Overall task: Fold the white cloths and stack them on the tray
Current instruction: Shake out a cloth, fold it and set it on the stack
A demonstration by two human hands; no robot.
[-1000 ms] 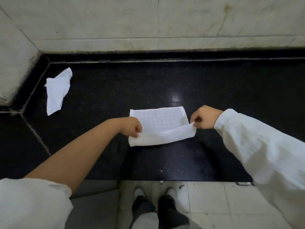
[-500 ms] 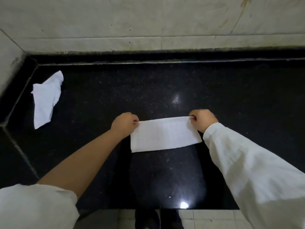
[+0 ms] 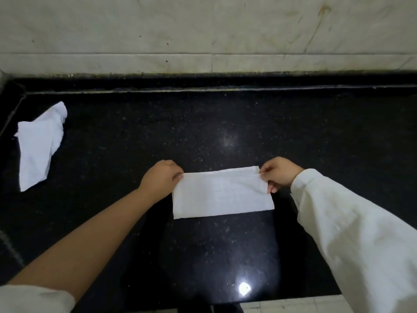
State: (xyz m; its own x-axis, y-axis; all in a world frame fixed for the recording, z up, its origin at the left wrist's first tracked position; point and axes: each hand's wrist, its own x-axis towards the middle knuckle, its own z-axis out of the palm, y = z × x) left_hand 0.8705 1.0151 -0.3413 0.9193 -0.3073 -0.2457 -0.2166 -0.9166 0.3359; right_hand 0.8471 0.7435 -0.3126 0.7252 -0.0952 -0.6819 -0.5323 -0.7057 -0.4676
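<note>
A white cloth [image 3: 222,195], folded in half into a long rectangle, lies flat on the black stone counter [image 3: 203,136]. My left hand [image 3: 161,176] pinches its far left corner. My right hand [image 3: 278,173] pinches the far right corner, where the top layer is slightly lifted and creased. A second white cloth [image 3: 38,145] lies crumpled and unfolded at the far left of the counter, well away from both hands. No tray is in view.
A pale tiled wall [image 3: 203,35] rises behind the counter, with a raised black ledge along its foot. The counter's near edge runs along the bottom right, above pale floor tiles [image 3: 293,306]. A bright light reflection sits on the stone near me.
Both hands carried the cloth's near edge over to the far edge, folding it in half. The right corner is now slightly lifted.
</note>
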